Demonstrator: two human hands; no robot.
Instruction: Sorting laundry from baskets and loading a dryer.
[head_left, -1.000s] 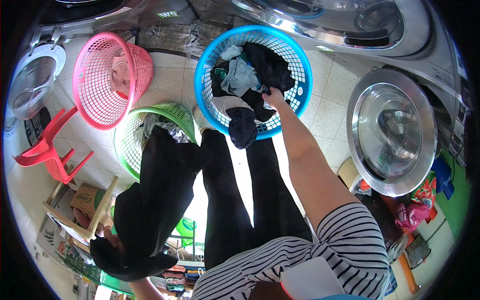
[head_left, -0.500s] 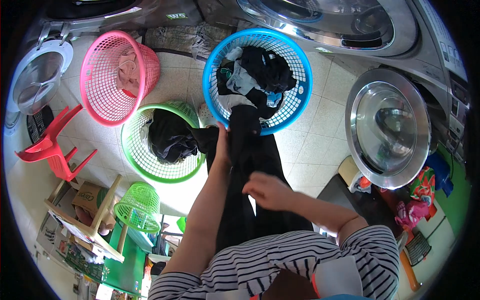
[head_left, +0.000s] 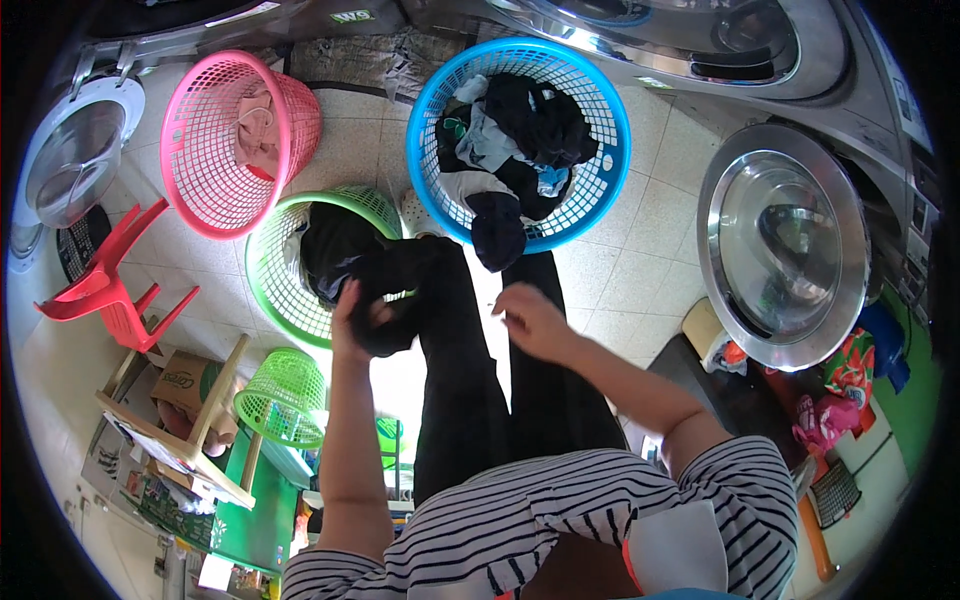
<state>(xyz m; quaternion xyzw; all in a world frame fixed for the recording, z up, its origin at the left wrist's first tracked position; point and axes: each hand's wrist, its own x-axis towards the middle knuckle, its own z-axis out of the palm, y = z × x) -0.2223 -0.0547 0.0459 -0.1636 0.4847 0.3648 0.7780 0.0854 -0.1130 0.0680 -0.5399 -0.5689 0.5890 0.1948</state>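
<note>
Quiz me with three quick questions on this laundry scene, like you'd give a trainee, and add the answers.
1. Which hand grips the black garment?
2. True or false: pink cloth lies inside the pink basket.
3. Fill the gap: a navy cloth hangs over the rim of the ____ basket.

Key:
1. The left hand.
2. True.
3. Blue basket.

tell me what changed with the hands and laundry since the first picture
The right hand has drawn back out of the blue basket, with no cloth visible in it. The left hand has moved forward and right, still holding black cloth, beside the big green basket, where dark cloth now lies inside. The baskets, pink one included, stayed put.
</note>
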